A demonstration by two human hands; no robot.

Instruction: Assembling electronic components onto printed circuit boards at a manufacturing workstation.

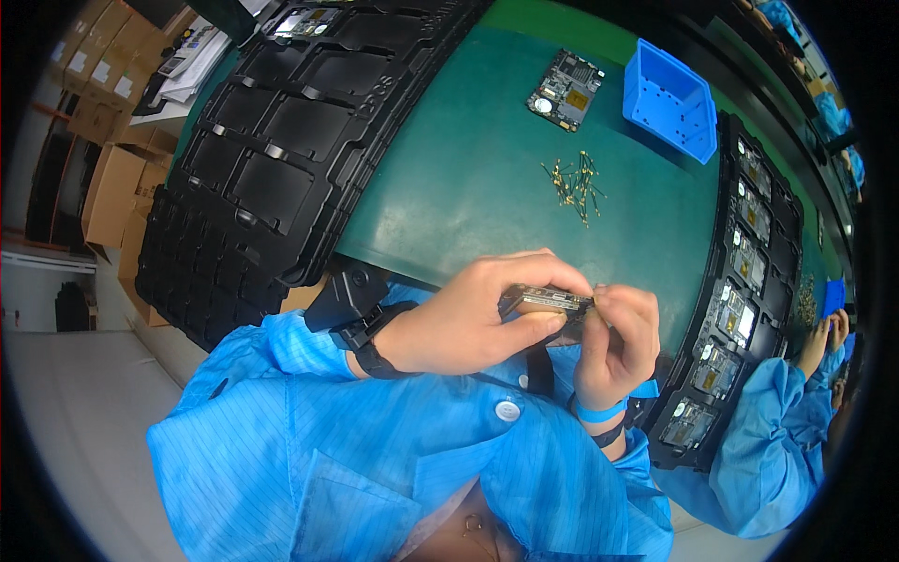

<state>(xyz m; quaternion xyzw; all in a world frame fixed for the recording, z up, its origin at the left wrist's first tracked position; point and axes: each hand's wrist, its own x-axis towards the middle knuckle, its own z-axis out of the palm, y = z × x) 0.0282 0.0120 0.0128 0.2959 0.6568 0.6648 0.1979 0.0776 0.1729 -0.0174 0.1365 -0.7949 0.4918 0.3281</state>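
My left hand (473, 314) is closed around a circuit board (551, 299), which it grips edge-up between the thumb and fingers in front of my body. At the board's right end my right hand (618, 342) is closed in a pinch, the fingertips touching or almost touching the board's corner. Whatever lies between those fingertips is too small to make out. Beyond my hands, a loose heap of short black cables with gold-coloured ends (576, 187) lies on the green mat (449, 187). Farther back a second circuit board (567, 91) lies flat, a round white sticker at its corner.
A blue plastic bin (676, 101) sits at the back right. Stacked black trays (309, 131) with moulded pockets fill the left side. On the right another black tray (763, 281) holds several boards. A co-worker's blue sleeve (768, 450) reaches in beside it. Cardboard boxes (117, 192) stand far left.
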